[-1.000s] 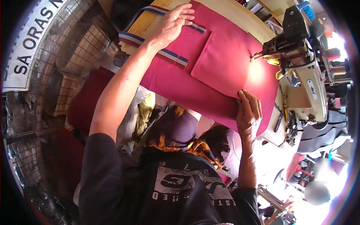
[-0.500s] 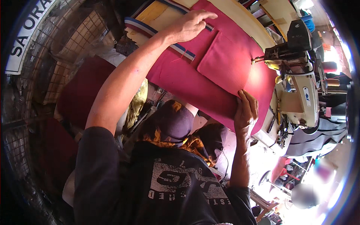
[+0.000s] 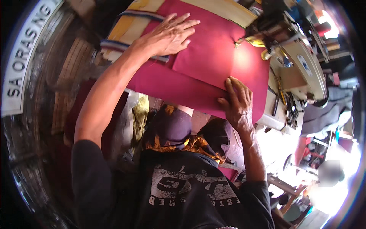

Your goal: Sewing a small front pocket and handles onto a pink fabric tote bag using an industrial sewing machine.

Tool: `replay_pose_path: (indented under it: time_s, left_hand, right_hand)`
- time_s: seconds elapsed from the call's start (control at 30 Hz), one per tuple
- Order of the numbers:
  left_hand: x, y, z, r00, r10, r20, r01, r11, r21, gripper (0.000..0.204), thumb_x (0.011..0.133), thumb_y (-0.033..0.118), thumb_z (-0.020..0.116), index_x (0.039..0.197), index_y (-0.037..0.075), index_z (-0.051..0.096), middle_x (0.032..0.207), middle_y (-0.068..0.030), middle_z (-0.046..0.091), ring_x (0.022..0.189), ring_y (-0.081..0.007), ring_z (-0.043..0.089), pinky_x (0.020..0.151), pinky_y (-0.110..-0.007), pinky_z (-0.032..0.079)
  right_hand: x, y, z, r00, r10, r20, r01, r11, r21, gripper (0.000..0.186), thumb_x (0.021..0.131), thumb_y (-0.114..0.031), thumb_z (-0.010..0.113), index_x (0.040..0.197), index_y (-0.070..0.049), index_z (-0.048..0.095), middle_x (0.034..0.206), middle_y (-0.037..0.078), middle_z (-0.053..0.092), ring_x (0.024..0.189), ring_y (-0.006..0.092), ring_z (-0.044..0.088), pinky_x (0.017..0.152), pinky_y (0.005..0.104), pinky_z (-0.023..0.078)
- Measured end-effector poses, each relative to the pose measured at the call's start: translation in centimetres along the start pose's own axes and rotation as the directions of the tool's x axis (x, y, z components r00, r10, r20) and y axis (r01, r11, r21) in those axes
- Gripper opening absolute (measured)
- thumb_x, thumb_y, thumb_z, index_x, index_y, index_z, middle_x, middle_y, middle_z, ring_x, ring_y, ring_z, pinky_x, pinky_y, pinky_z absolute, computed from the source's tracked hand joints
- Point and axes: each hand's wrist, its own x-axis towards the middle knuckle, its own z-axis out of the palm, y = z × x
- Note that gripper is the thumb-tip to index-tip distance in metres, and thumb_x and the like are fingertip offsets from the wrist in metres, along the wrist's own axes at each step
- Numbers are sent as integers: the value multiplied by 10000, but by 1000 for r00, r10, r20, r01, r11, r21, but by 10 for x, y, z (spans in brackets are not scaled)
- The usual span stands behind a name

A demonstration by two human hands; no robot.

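A large maroon cloth (image 3: 160,82) lies over the sewing table, with a square patch of the same cloth (image 3: 206,61) flat on top of it. My left hand (image 3: 171,35) rests with spread fingers over the patch's left side. My right hand (image 3: 240,100) lies on the cloth at the patch's near right corner, fingers stretched and thumb apart. Beyond that corner, the lit presser foot area (image 3: 238,44) of a sewing machine (image 3: 301,63) stands over the cloth. Two striped bands (image 3: 142,14) in blue, white and red run under or beside my left hand and forearm.
Small dark tools (image 3: 277,93) lie on the table by the machine's base. My knees (image 3: 171,122) are under the near cloth edge. A wire-mesh wall with a lettered sign (image 3: 24,65) stands at the left. A blurred person (image 3: 329,173) is far right.
My left hand has gone from a pointing shape to spread fingers on the cloth. My right thumb has moved apart from its fingers. The whole view has shifted, with the cloth appearing further left.
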Motion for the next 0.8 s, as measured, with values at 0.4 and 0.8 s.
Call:
replay_pose_path:
  time_s: [0.4,0.8]
  left_hand:
    - [53,100,10,984,125,-128,-167,898,-408,399,905,196,689,1253,12,620,1339,-151,609,1268,-318,546,1120,-460,396]
    - [54,109,-3,993,118,6,-113,956,-269,510,936,265,647,1390,54,550,1444,-174,511,1376,-370,435,1198,-526,314]
  right_hand:
    - [-2,2,-5,999,-31,-27,35,983,182,644,841,-337,757,1341,35,596,1387,189,577,1337,356,520,1137,505,400]
    - [-2,8,-19,993,-111,49,97,969,226,526,879,-277,717,1291,38,629,1348,184,601,1325,334,547,1154,492,403]
